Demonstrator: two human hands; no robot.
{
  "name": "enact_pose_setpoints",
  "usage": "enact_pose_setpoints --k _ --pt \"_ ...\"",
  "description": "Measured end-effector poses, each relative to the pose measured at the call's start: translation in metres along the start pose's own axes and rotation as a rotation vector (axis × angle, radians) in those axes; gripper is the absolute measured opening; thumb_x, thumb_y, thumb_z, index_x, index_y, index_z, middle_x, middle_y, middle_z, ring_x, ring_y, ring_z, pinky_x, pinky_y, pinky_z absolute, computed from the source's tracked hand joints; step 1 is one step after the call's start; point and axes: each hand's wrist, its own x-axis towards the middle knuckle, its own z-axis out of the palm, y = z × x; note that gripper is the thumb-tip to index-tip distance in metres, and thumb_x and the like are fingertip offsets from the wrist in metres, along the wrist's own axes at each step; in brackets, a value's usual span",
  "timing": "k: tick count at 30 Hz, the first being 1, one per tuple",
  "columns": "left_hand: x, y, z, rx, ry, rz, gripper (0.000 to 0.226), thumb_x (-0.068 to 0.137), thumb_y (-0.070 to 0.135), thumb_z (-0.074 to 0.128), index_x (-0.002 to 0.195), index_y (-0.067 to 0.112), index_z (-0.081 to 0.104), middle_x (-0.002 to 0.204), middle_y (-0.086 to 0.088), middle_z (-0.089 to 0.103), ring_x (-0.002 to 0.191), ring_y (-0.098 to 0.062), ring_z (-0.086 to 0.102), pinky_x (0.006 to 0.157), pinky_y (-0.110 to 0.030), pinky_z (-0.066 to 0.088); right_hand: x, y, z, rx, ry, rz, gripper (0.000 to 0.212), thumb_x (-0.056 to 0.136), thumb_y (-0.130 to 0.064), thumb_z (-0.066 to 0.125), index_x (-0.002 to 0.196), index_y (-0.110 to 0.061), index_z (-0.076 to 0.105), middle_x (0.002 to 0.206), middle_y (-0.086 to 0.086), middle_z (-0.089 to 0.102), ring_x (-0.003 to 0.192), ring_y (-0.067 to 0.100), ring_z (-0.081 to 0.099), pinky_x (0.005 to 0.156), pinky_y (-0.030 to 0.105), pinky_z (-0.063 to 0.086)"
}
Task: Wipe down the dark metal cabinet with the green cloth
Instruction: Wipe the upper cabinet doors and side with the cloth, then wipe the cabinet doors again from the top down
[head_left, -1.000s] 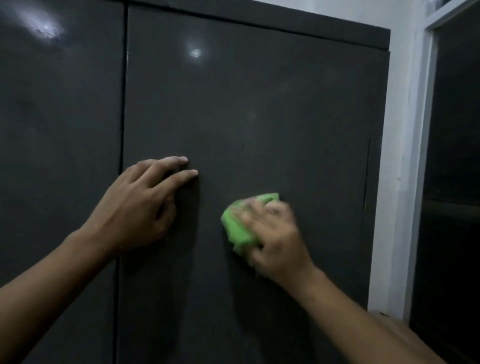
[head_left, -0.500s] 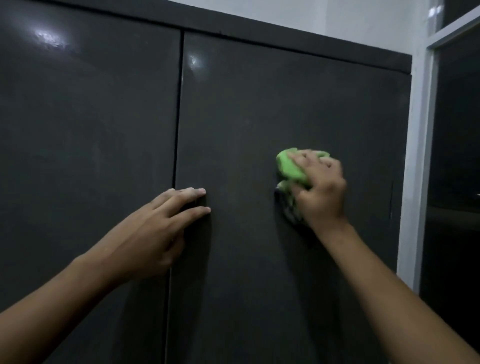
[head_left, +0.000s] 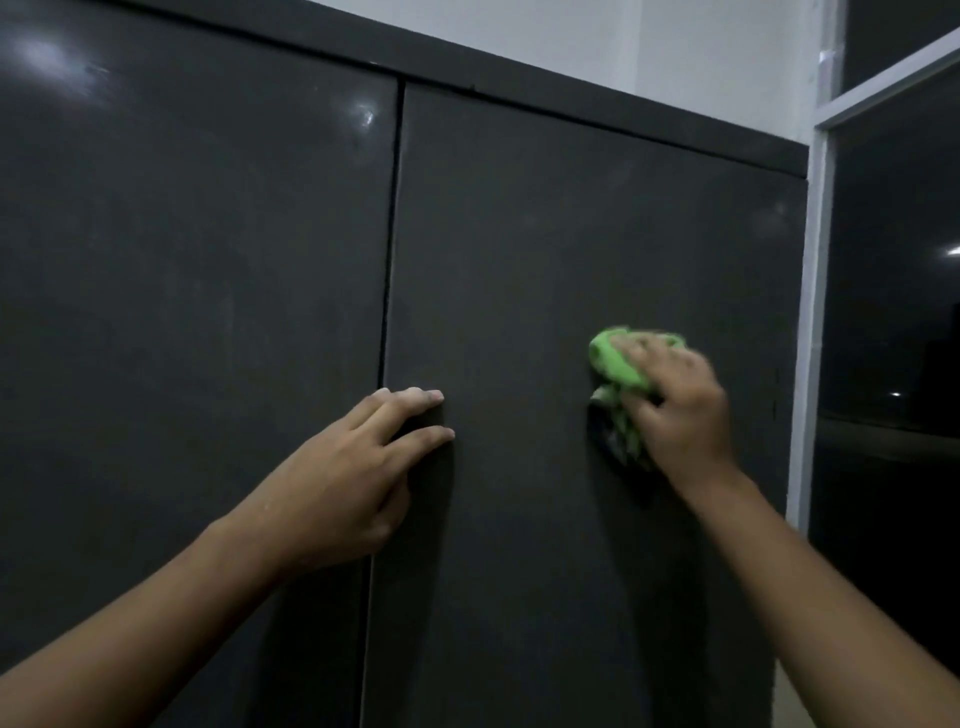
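The dark metal cabinet (head_left: 545, 234) fills the view, with two doors that meet at a vertical seam. My right hand (head_left: 675, 410) presses the bunched green cloth (head_left: 613, 364) flat against the right door, right of its middle; the fingers lie over the cloth and blur with motion. My left hand (head_left: 348, 467) rests on the cabinet at the seam, fingers straight and spread onto the right door's edge. Part of the cloth hangs dark below the right palm.
A white wall (head_left: 701, 47) shows above the cabinet top. A white window frame (head_left: 810, 338) with dark glass (head_left: 893, 312) stands close against the cabinet's right side.
My right hand has carried the cloth up and to the right across the right door, toward its right edge. My left hand stays at the seam. The view has swung to the left.
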Motion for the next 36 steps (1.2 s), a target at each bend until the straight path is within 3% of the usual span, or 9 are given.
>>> enact_pose_setpoints --k 6,12,14,19,23,25,28,32,36 --pt "0.0 0.003 0.008 0.035 0.011 -0.016 0.065 0.083 0.034 0.051 0.146 0.027 0.04 0.155 0.0 0.026 0.14 -0.021 0.031 0.116 -0.039 0.016 0.07 -0.041 0.025 0.004 0.062 0.161 0.053 0.079 -0.016 0.063 0.131 -0.018 0.065 0.129 0.0 0.065 0.106 0.032 0.054 0.098 0.029 0.037" --pt "-0.001 0.0 0.005 0.145 -0.021 0.017 0.068 0.083 0.034 0.055 0.148 0.029 0.036 0.156 -0.003 0.03 0.141 -0.02 0.031 0.115 -0.04 0.019 0.077 -0.071 0.032 0.111 -0.225 -0.51 0.046 0.083 -0.021 0.06 0.129 -0.018 0.068 0.132 0.004 0.065 0.101 0.027 0.055 0.101 0.032 0.042" --pt "0.0 0.002 0.003 0.165 -0.017 0.017 0.069 0.081 0.033 0.06 0.147 0.028 0.038 0.154 -0.004 0.033 0.14 -0.021 0.034 0.114 -0.04 0.021 0.103 -0.064 0.029 0.082 -0.235 -0.596 0.045 0.084 -0.019 0.057 0.128 -0.017 0.069 0.131 0.005 0.065 0.101 0.026 0.056 0.1 0.033 0.043" --pt "0.0 0.005 0.0 0.148 -0.032 0.033 0.071 0.081 0.031 0.064 0.147 0.031 0.037 0.155 0.0 0.032 0.142 -0.017 0.028 0.115 -0.036 0.019 0.171 -0.088 0.046 0.112 -0.02 -0.126 0.05 0.081 -0.018 0.054 0.129 -0.02 0.067 0.123 -0.002 0.066 0.099 0.034 0.052 0.097 0.027 0.036" --pt "-0.003 -0.01 -0.014 -0.014 -0.057 0.049 0.06 0.089 0.03 0.052 0.146 0.04 0.034 0.16 0.013 0.016 0.147 -0.002 0.003 0.119 -0.034 0.0 0.178 -0.138 0.062 0.102 -0.038 0.005 0.057 0.078 -0.028 0.044 0.132 -0.022 0.061 0.131 0.0 0.059 0.108 0.033 0.045 0.094 0.05 0.045" --pt "-0.006 -0.022 -0.026 0.06 0.01 0.032 0.056 0.083 0.034 0.047 0.139 0.039 0.043 0.154 0.009 0.029 0.146 -0.005 0.012 0.117 -0.041 0.002 0.168 -0.161 0.066 0.153 -0.137 -0.118 0.063 0.078 -0.042 0.039 0.133 -0.023 0.061 0.136 0.0 0.057 0.11 0.032 0.046 0.096 0.049 0.043" --pt "-0.012 -0.042 -0.051 0.046 0.255 -0.082 0.048 0.074 0.029 0.049 0.121 0.028 0.058 0.134 0.0 0.052 0.129 -0.017 0.044 0.114 -0.05 0.026 0.147 -0.197 0.07 0.223 -0.402 -0.361 0.07 0.081 -0.048 0.028 0.138 -0.023 0.059 0.145 0.004 0.054 0.119 0.033 0.049 0.105 0.047 0.038" --pt "-0.03 -0.056 -0.083 -0.015 0.533 -0.263 0.03 0.073 0.026 0.053 0.1 0.022 0.067 0.112 0.007 0.057 0.101 -0.014 0.052 0.089 -0.031 0.038 0.12 -0.221 0.069 0.242 -0.683 -0.599 0.049 0.1 -0.038 0.036 0.148 -0.03 0.045 0.157 0.001 0.039 0.137 0.027 0.036 0.116 0.043 0.031" --pt "-0.032 -0.058 -0.094 -0.152 0.577 -0.452 0.025 0.077 0.032 0.051 0.097 0.027 0.066 0.104 0.014 0.057 0.098 -0.005 0.05 0.088 -0.016 0.039 0.128 -0.224 0.062 0.527 -0.54 -0.476 0.025 0.095 -0.02 0.065 0.119 -0.02 0.073 0.124 -0.001 0.069 0.113 0.015 0.059 0.102 0.031 0.045"
